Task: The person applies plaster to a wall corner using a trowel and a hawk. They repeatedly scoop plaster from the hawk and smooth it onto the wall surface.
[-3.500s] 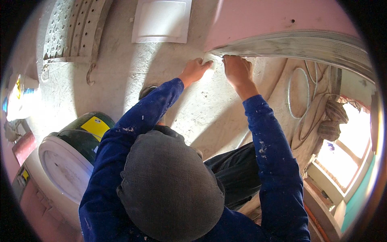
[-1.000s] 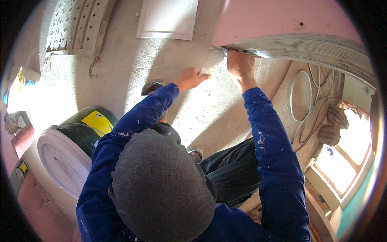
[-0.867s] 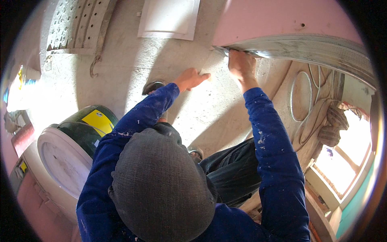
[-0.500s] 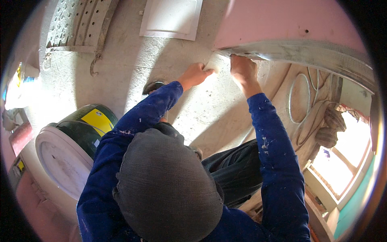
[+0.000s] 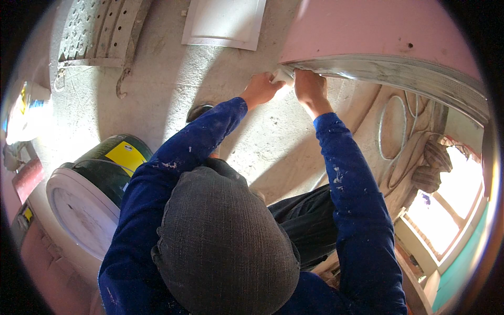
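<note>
Pinching a small, pale, thin strip (image 5: 283,77) near the upper centre of the frame, the left hand (image 5: 262,88) has its grip closed, thumb and forefinger together on it. The strip lies between the two hands, at the near corner of a smooth, flat pink panel (image 5: 367,31). Just beside it, the right hand (image 5: 311,88) has its fingers curled against the end of a long, silvery metal band (image 5: 399,69), finely ribbed and mesh-like, that bows along the panel's lower edge; whether this grip is clamped on the band or merely touching it, I cannot tell. Both arms wear blue fabric sleeves (image 5: 357,194) flecked with white, and a round, coarsely woven grey cap (image 5: 231,247) fills the lower centre. Beneath the hands runs a rough, pitted concrete floor (image 5: 291,152), streaked with light. A rectangular white panel (image 5: 224,23) with a raised border lies at the top of the frame, and a grey plank (image 5: 97,34) punched with round holes at the upper left. At the left lies a cylindrical dark green bucket (image 5: 100,181) with a yellow label and a scuffed, whitish disc-shaped end; at the right, a pale cable (image 5: 381,131) loops in an oval.
</note>
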The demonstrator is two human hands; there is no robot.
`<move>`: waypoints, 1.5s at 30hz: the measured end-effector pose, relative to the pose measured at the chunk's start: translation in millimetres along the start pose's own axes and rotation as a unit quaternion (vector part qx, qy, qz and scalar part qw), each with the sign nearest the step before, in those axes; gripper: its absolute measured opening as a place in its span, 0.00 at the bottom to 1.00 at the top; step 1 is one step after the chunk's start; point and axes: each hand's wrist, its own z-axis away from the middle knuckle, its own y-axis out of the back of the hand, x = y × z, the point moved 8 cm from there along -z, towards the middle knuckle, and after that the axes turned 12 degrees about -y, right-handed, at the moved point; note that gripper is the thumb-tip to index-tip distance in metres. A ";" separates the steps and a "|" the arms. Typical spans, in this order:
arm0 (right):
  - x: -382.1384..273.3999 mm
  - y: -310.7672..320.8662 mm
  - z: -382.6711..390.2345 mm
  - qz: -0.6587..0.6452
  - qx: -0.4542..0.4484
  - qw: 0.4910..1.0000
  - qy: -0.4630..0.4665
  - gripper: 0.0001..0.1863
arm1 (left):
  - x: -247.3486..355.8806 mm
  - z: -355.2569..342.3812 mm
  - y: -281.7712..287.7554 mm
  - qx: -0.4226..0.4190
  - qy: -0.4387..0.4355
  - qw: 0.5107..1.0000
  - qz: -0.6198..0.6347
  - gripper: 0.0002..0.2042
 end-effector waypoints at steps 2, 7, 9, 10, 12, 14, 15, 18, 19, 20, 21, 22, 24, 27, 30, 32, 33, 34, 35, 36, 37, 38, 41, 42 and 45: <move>-3.6 1.5 -1.2 0.002 0.017 1.000 0.006 0.11 | 7.6 -0.5 4.7 0.005 -0.035 0.999 -0.008 0.26; -6.2 -0.4 -1.3 0.015 0.024 1.000 0.003 0.11 | 5.7 0.2 7.3 0.011 -0.019 1.000 -0.006 0.25; -9.2 6.5 1.4 0.007 0.069 0.998 0.014 0.10 | 3.7 0.9 6.7 0.011 -0.010 1.000 -0.001 0.25; -11.2 10.8 3.3 0.004 0.096 0.995 0.022 0.10 | 2.6 1.3 7.6 0.015 -0.006 1.000 -0.004 0.25; -11.7 7.7 3.1 -0.003 0.070 0.997 0.016 0.11 | 1.1 2.6 11.9 0.042 -0.001 0.999 -0.012 0.24; -12.7 3.9 2.4 -0.014 0.051 0.998 0.020 0.10 | 0.1 2.1 8.9 0.019 -0.003 1.000 0.008 0.24; -12.1 1.3 1.8 -0.019 0.044 0.998 0.026 0.10 | 1.2 1.6 8.0 0.012 -0.012 1.000 0.020 0.24; -11.7 -3.0 0.2 -0.038 0.106 0.993 0.045 0.09 | 5.4 3.0 12.1 -0.006 -0.020 0.999 0.024 0.23; -9.7 -4.4 0.9 -0.037 0.141 0.988 0.059 0.10 | 10.1 5.3 16.1 -0.023 -0.033 0.999 0.014 0.23; -2.0 -17.2 -3.3 -0.030 0.105 0.994 0.029 0.11 | 13.9 10.7 24.7 -0.045 -0.040 0.998 0.004 0.23; 2.2 -27.5 -7.7 -0.016 0.079 0.997 0.015 0.12 | 19.5 14.6 32.1 -0.073 -0.032 0.997 -0.013 0.23; -2.7 -23.5 -5.4 -0.021 0.135 0.990 0.047 0.14 | 37.5 16.8 36.7 -0.108 -0.070 0.992 -0.007 0.23; -0.7 -24.5 -5.2 -0.080 0.095 0.992 0.017 0.16 | 64.4 37.5 74.5 -0.166 -0.083 0.982 -0.030 0.24; -11.3 -3.2 9.4 -0.100 -0.017 0.994 0.037 0.16 | 141.5 88.2 165.9 -0.019 -0.162 0.984 -0.068 0.24; -17.6 31.7 45.9 0.002 -0.103 0.985 0.141 0.12 | 222.5 164.3 237.5 0.220 -0.207 0.945 -0.125 0.21; -26.9 67.1 63.8 -0.149 -0.123 0.959 0.209 0.11 | 244.7 221.4 277.8 0.296 -0.162 0.925 -0.175 0.20; -25.7 79.6 76.6 -0.218 -0.125 0.940 0.233 0.11 | 253.5 257.8 292.8 0.317 -0.134 0.914 -0.216 0.20; -20.1 83.3 85.1 -0.295 -0.160 0.918 0.211 0.11 | 253.5 297.4 304.7 0.333 -0.072 0.916 -0.213 0.18; -14.5 83.8 90.5 -0.366 -0.184 0.894 0.181 0.11 | 263.8 339.8 310.5 0.368 -0.042 0.881 -0.295 0.18; -10.0 84.8 95.9 -0.435 -0.211 0.861 0.158 0.11 | 254.8 375.9 319.9 0.378 0.037 0.878 -0.293 0.19; -4.5 70.4 94.5 -0.463 -0.274 0.837 0.096 0.13 | 262.2 403.9 319.6 0.384 0.032 0.824 -0.415 0.21; -1.9 79.7 92.4 -0.484 -0.225 0.838 0.116 0.15 | 259.3 435.9 320.0 0.409 0.055 0.806 -0.424 0.22; 5.7 91.0 84.6 -0.600 -0.182 0.769 0.122 0.25 | 245.3 505.0 307.7 0.410 0.124 0.749 -0.506 0.18; 5.4 88.4 83.3 -0.608 -0.205 0.760 0.107 0.27 | 236.0 524.8 303.0 0.427 0.147 0.748 -0.487 0.15; -4.1 91.0 85.1 -0.606 -0.223 0.753 0.130 0.26 | 208.7 571.1 293.3 0.440 0.217 0.713 -0.502 0.14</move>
